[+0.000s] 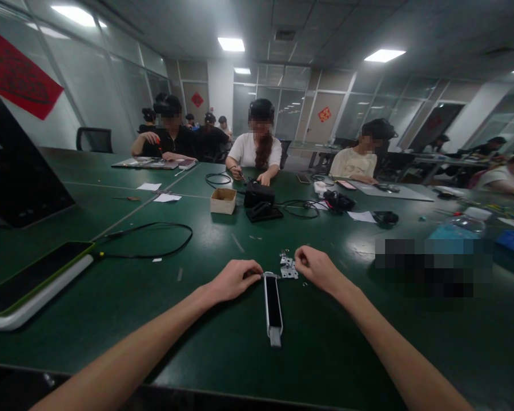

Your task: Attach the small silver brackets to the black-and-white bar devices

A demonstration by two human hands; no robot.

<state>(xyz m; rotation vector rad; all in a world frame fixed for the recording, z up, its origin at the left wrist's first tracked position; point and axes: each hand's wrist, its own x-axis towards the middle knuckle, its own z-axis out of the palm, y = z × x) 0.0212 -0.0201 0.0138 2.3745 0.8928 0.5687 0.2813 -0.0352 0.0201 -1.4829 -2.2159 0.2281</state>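
A narrow white bar with a black middle strip [273,305] lies on the green table [223,342], its length running away from me. My left hand [235,279] rests at the bar's far end with the fingers curled against it. My right hand [314,267] is closed in a pinch beside a small heap of metal hinge-like parts and tiny screws [288,267]. What the pinch holds, if anything, is too small to make out.
A white-edged black panel [29,285] lies at the left with a black cable [154,240] looping from it. A small cardboard box [223,200] and a black device [260,202] stand mid-table. Several people sit working along the far side.
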